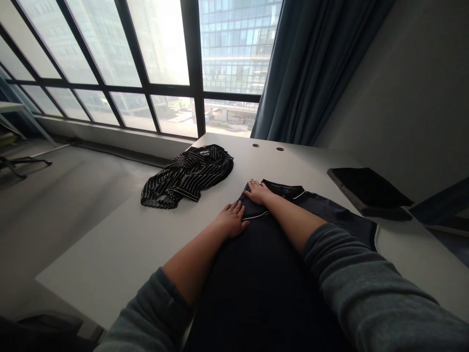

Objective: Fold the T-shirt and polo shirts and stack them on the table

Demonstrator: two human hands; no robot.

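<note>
A dark polo-style shirt [271, 274] with thin white piping lies spread on the white table, its collar toward the window and its lower part running to the near edge. The sleeve on the left is folded inward over the body. Flat on that folded edge rests my left hand [231, 220], fingers extended. Farther up, by the shoulder beside the collar, my right hand [258, 191] presses down with its fingers stretched out. Neither hand grips the cloth. My right forearm covers part of the shirt's front.
A crumpled black-and-white striped shirt [190, 173] lies on the white table [120, 254] at the left. Folded dark garments [368, 188] are stacked at the right. Two round cable holes are near the back edge. Beyond stand a window and a blue curtain [311, 63].
</note>
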